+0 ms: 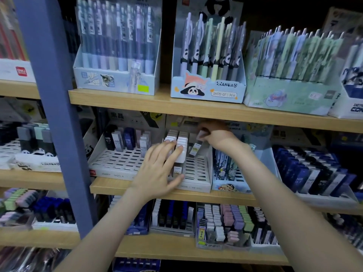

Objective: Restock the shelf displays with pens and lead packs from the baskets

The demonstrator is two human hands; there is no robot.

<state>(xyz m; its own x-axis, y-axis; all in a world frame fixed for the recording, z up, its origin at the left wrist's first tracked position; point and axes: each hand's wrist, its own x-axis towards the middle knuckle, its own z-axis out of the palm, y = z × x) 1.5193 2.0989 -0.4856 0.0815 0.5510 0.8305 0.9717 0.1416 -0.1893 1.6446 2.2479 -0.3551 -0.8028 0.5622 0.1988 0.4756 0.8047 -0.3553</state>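
On middle shelf: tray [196, 186], pack rows [181, 138].
Right hand [218, 136]: pinches lead pack [196, 148] by cap, tilted, lower end just above empty slots [196, 167] right of rows.
Left hand [157, 169]: fingers straight, resting on rows.
Nearer slots: right hand.

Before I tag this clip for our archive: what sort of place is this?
Most likely a stationery shop: wooden shelves hold a panda pen display box and slotted trays of lead packs, and the right hand pinches one lead pack.
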